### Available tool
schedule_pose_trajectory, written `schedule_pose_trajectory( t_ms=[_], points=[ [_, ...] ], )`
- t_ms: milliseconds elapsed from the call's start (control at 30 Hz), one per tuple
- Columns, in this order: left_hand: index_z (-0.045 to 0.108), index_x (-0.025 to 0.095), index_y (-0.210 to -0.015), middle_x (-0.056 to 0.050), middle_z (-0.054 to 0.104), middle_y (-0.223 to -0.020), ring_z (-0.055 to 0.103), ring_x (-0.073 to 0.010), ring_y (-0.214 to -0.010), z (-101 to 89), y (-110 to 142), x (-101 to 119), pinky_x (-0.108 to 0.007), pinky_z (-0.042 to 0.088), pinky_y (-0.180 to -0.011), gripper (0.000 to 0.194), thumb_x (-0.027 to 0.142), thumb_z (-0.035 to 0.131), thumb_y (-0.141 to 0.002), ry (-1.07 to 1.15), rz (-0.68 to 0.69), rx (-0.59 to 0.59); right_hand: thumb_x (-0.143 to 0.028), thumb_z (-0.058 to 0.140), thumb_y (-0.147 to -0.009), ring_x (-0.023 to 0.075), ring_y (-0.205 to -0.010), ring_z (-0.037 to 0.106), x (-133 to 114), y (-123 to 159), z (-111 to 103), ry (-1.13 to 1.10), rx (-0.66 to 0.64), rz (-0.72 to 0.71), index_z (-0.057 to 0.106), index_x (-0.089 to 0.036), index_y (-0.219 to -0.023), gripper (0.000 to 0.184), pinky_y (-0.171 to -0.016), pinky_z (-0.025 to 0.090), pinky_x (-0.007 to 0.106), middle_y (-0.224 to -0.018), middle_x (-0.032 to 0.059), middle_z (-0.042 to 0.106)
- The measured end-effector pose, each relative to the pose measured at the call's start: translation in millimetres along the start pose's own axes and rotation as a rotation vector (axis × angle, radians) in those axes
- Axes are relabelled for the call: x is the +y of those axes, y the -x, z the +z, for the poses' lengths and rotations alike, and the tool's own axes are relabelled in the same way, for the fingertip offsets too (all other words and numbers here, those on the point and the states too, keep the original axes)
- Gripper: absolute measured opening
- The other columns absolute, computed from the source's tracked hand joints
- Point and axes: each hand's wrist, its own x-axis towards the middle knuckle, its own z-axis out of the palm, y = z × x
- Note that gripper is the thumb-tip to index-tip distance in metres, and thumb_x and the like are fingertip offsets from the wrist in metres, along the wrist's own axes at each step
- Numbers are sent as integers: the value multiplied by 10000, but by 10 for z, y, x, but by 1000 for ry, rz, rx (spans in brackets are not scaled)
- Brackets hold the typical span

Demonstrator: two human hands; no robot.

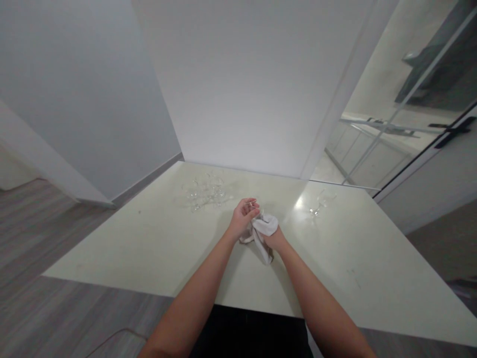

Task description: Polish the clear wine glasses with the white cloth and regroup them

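Above the middle of the table, my left hand (pixel 243 215) has its fingers closed around a clear stemmed glass (pixel 258 215). Only parts of that glass show between the fingers and the cloth. My right hand (pixel 275 239) grips a white cloth (pixel 265 226) pressed against the glass, and most of its fingers are covered by the fabric. A loose end of the cloth hangs down below the hands. Farther back on the left are several clear stemmed glasses (pixel 214 190) grouped closely together. To the right, another stemmed glass (pixel 317 206) is on the table, apart from the group.
The pale, glossy table (pixel 145 248) meets a white wall panel (pixel 246 99) at its far edge. A glass-paned door (pixel 391 129) with a black handle (pixel 452 130) is at the right. Grey wood-look floor (pixel 44 223) lies to the left, and a thin cable (pixel 115 334) is near the front.
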Motion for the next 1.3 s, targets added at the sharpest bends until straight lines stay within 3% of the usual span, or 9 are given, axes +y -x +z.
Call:
schedule_pose_trajectory(
  t_ms=[167, 367, 567, 733, 800, 933, 1100, 1200, 1300],
  points=[
    [581, 160, -1185, -126, 663, -1061, 637, -194, -851, 36, 63, 57, -342, 468, -806, 626, 532, 700, -695, 230, -180, -203, -463, 689, -678, 217, -838, 650, 30, 82, 47, -313, 2, 237, 694, -189, -889, 346, -800, 509, 368, -919, 76, 714],
    [635, 161, -1058, -47, 661, -928, 603, -119, -763, 22, 4, 8, -246, 447, -729, 497, 343, 802, -627, 49, -60, 27, -445, 717, -661, 227, -935, 634, -12, 0, 85, -52, 16, 47, 699, -235, -760, 233, -944, 443, 389, -914, 44, 724],
    [572, 172, -1144, -110, 675, -1031, 634, -172, -822, 9, 53, 29, -316, 470, -772, 589, 493, 730, -676, 226, -168, -161, -494, 707, -653, 226, -868, 658, -19, 95, 122, -347, -3, 266, 695, -207, -882, 368, -857, 506, 398, -934, 64, 722],
    [625, 151, -1038, -61, 658, -957, 606, -130, -759, 51, 11, 22, -246, 455, -685, 527, 343, 815, -585, -13, -89, 0, -406, 663, -718, 229, -979, 639, 33, -15, 92, -59, -10, -25, 711, -252, -828, 196, -1000, 419, 422, -970, 37, 725],
    [600, 160, -1052, -44, 663, -910, 600, -118, -711, 53, -4, 15, -241, 450, -659, 548, 315, 821, -575, -37, -80, 36, -405, 645, -734, 229, -978, 638, 48, -47, 83, -15, -27, -63, 713, -250, -806, 184, -1008, 413, 423, -942, 32, 730],
    [553, 167, -1093, -97, 695, -999, 641, -147, -762, 31, 18, 20, -288, 478, -734, 550, 384, 783, -643, 93, -128, -48, -445, 682, -702, 221, -936, 654, 56, 6, 85, -174, -2, 111, 709, -223, -854, 271, -964, 456, 414, -905, 25, 733],
    [567, 164, -1095, -150, 662, -1141, 662, -181, -836, 26, 44, 38, -333, 496, -792, 527, 519, 687, -725, 227, -209, -161, -515, 707, -660, 248, -815, 683, 29, 82, 98, -481, 9, 363, 687, -174, -885, 409, -783, 540, 387, -861, 82, 732],
    [566, 155, -1065, -144, 675, -1110, 663, -176, -825, 23, 10, 43, -339, 497, -798, 483, 490, 689, -738, 162, -149, -92, -530, 663, -705, 247, -833, 681, 22, 49, 100, -503, 49, 354, 673, -176, -912, 409, -808, 534, 399, -897, 84, 728],
    [552, 159, -1027, -129, 686, -1080, 658, -159, -812, 22, -20, 47, -336, 495, -816, 459, 410, 750, -698, 33, -14, 41, -493, 646, -741, 233, -948, 654, 70, -16, 75, -312, 129, 216, 683, -215, -898, 321, -956, 462, 416, -982, 56, 717]
  ],
)
